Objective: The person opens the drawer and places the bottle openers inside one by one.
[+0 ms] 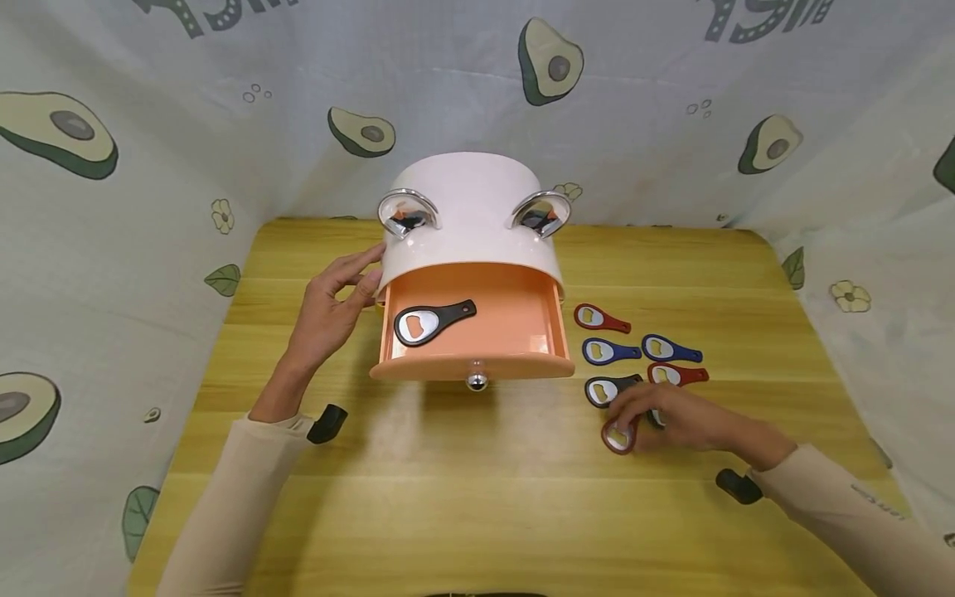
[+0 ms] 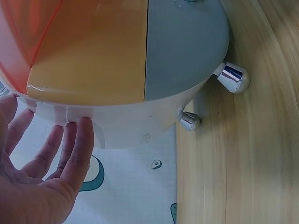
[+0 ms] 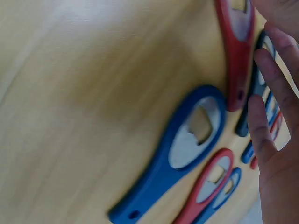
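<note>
A white rounded box [image 1: 466, 178] stands on the table with its peach drawer [image 1: 548, 332] pulled out. Inside that drawer lies a black bottle opener [image 1: 451, 315]. My left hand [image 1: 328, 311] rests its extended fingers [image 2: 79, 149] against the side of the box. On the right, my right hand [image 1: 682, 414] reaches over the nearest openers, beside a red bottle opener [image 1: 618, 438] whose handle it hides. In the right wrist view the fingers [image 3: 273, 79] look fairly straight, near a red opener [image 3: 238, 60] and a dark one [image 3: 254, 100]; contact is unclear.
More bottle openers lie right of the drawer: a red one [image 1: 600, 318], a blue one [image 1: 612, 351], another blue one [image 1: 671, 348], another red one [image 1: 679, 375] and a black one [image 1: 608, 390]. Patterned cloth [image 1: 448, 75] hangs behind the wooden table [image 1: 462, 514].
</note>
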Demonstrator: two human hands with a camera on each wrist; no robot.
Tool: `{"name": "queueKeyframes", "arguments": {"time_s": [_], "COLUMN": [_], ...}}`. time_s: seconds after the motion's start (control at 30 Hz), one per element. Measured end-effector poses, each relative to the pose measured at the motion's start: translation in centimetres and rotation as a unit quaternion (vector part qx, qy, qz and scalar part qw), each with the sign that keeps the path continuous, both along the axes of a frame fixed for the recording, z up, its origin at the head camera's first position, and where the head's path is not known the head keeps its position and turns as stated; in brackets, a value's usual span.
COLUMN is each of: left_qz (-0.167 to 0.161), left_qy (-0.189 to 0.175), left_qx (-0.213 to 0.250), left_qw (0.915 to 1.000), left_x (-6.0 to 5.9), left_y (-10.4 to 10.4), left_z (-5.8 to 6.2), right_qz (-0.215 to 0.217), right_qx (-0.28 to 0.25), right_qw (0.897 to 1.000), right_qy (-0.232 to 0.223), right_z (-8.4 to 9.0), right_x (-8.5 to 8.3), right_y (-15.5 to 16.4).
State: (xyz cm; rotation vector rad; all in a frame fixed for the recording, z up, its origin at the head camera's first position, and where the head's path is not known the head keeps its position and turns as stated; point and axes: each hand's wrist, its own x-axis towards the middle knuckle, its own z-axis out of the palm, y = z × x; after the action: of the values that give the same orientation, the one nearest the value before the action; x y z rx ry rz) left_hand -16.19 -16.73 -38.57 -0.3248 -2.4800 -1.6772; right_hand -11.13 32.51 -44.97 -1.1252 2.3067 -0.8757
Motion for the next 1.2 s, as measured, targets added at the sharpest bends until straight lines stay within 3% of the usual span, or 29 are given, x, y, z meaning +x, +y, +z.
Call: {"name": "queueKeyframes", "arguments": {"time_s": [0.17, 0.47, 0.87, 1.03, 1.2], "left_qz": [-0.006, -0.005, -0.007, -0.005, -0.006], "left_qy": [-0.003, -0.005, -0.002, -0.003, 0.001], "left_qx": [0.012, 0.012, 0.014, 0.011, 0.014], "left_qw": [0.9999, 0.9999, 0.9999, 0.9999, 0.9999], "left_x": [-0.1, -0.1, -0.1, 0.0, 0.0], "left_y": [0.2, 0.0, 0.0, 0.0, -0.1], "left_z": [0.0, 0.0, 0.0, 0.0, -0.1], "right_qz": [-0.001, 0.039, 0.017, 0.015, 0.001], "right_qx": [0.010, -0.015, 0.062, 0.044, 0.000], "right_qw": [0.999, 0.983, 0.974, 0.973, 0.971], "right_qy": [0.034, 0.177, 0.216, 0.226, 0.239], "right_z": [-0.9, -2.1, -2.0, -1.8, 0.0], "right_x": [0.3, 0.0, 0.4, 0.2, -0.3], "right_y": [0.3, -0.6, -1.0, -1.2, -1.8]}}
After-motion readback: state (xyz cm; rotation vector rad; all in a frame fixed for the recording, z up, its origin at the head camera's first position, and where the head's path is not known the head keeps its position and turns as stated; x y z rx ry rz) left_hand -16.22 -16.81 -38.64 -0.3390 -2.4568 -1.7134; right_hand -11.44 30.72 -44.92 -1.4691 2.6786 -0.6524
